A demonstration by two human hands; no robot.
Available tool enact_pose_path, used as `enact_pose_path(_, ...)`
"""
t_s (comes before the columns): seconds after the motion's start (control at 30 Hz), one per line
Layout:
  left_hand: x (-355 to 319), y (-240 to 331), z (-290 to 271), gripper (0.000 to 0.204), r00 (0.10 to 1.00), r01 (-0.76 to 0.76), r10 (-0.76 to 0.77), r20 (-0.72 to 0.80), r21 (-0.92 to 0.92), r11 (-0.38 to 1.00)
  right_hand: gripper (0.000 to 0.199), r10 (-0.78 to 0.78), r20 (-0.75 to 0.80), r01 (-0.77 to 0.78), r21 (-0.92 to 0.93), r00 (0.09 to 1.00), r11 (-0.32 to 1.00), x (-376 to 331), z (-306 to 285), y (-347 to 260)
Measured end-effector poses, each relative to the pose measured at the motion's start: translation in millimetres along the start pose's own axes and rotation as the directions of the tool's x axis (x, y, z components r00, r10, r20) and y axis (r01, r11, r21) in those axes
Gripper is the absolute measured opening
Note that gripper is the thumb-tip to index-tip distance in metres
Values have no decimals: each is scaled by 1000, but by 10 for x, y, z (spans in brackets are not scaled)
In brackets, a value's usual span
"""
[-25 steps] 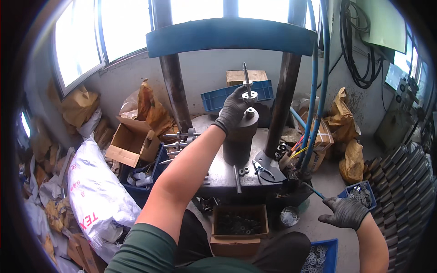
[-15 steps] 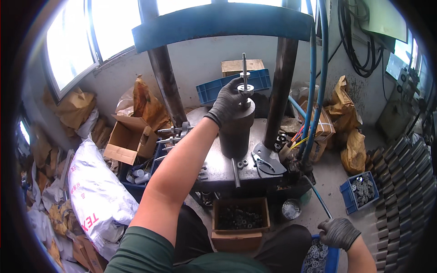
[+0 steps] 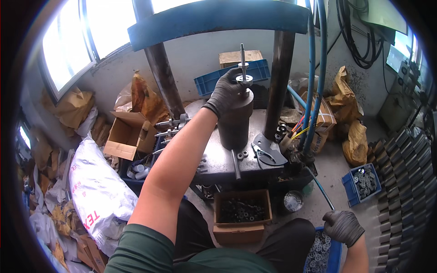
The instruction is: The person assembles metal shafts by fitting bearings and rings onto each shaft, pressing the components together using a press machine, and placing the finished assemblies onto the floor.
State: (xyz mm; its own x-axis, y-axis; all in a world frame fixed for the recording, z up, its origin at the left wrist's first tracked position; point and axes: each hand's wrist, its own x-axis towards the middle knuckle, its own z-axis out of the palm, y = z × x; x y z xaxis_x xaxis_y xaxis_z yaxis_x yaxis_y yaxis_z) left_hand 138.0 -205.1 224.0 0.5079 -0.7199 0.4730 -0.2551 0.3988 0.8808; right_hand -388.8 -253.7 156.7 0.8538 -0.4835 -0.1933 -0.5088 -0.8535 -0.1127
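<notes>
My left hand (image 3: 224, 93), in a dark glove, closes around an upright metal shaft (image 3: 242, 55) at a bright ring-shaped disc (image 3: 244, 79). A smaller collar sits higher on the shaft. Below it stands a thick dark steel cylinder (image 3: 235, 125) on the metal press table (image 3: 214, 148); my fingers partly hide where shaft and cylinder meet. At the lower right, my right hand (image 3: 344, 226), also gloved, wraps around the end of a thin rod-like lever (image 3: 321, 188) that runs up to the table's right corner.
A blue crossbeam (image 3: 218, 22) spans two steel columns. Pliers (image 3: 265, 154), small rings and a loose rod (image 3: 236, 164) lie on the table. More shafts lie left of the cylinder. Below are a carton of dark parts (image 3: 242, 230) and blue bins (image 3: 348, 189) of metal discs.
The whole view has shifted slightly, so most things appear a little higher. Both hands keep their grips, with no clear movement against the press.
</notes>
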Motion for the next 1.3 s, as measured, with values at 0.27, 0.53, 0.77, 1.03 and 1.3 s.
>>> enact_pose_path(0.27, -11, 33, 33, 50, 994, 87, -91, -63, -60, 994, 27, 0, -234, 33, 137, 972, 990, 101, -191, -1)
enact_pose_path(0.53, 92, -103, -17, 50, 991, 76, -60, -117, 139, 987, 25, -59, 33, 56, 70, 998, 996, -95, 248, 24)
enact_pose_path(0.77, 170, -249, -145, 55, 996, -54, 78, -50, 371, 927, 26, -7, 8, 6, 138, 1000, 990, -1, 59, -75)
enact_pose_path(1.03, 141, -236, -149, 56, 982, -142, 188, -21, 570, 809, 27, -15, 0, 15, 217, 1000, 976, -9, 216, -23)
enact_pose_path(1.3, 193, -283, -199, 63, 975, -158, 221, -36, 592, 790, 18, -32, 59, 30, 45, 998, 999, -19, 269, -2)
